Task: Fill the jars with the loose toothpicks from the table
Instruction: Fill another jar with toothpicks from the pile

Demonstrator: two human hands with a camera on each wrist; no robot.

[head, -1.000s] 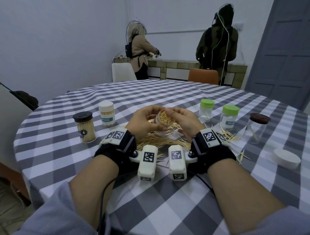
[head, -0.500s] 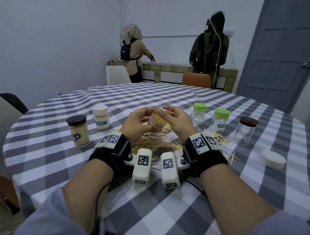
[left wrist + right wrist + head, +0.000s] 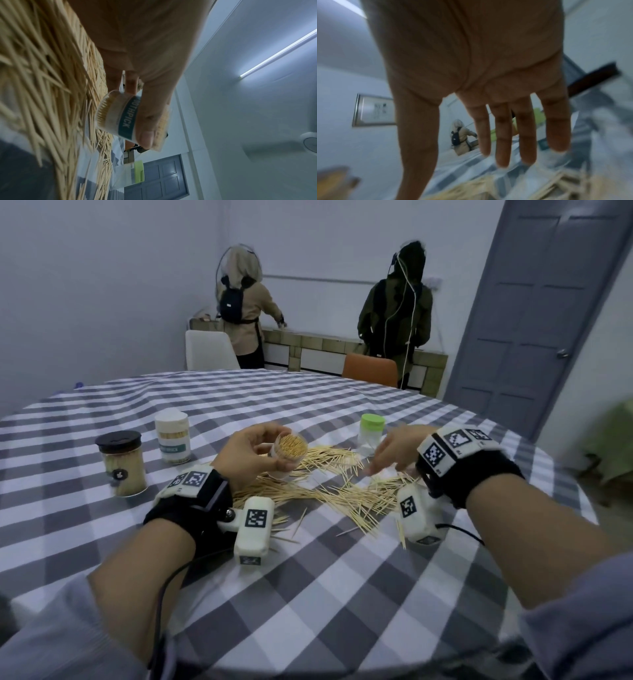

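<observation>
A small clear jar (image 3: 287, 451) labelled for toothpicks is held in the left hand (image 3: 251, 455), thumb and fingers curled round its wall, its open mouth tipped toward the person and raised just above the tabletop (image 3: 342, 594); it appears packed nearly to the brim with toothpick ends. The right hand (image 3: 394, 451) is empty, its fingers (image 3: 502, 142) straight and spread, reaching down toward the loose toothpicks (image 3: 342, 491) scattered between the two wrists; whether the fingertips already touch them cannot be told, since that hand is blurred.

The step in hand is judged to be the gathering of another small bundle for this jar. It would be done best if a few sticks were raked together first, so that they lie parallel, and then pinched near their middle between thumb and forefingers; crossed sticks will jam at the mouth. Since little room seems left, only a thin bundle should be taken; it should be slid in along the wall, at an edge gap, rather than pressed onto the standing ends. The jar should be kept tilted only slightly, so that nothing slides out, and the left grip should be kept low on the wall, clear of the rim.

A closed green-lidded jar (image 3: 372, 433) stands beyond the pile, close to the reaching hand, and could be knocked over by a wide sweep. Two capped jars of toothpicks, one with a black lid (image 3: 120, 463) and one with a white lid (image 3: 172, 436), stand well apart to the left and seem done.
</observation>
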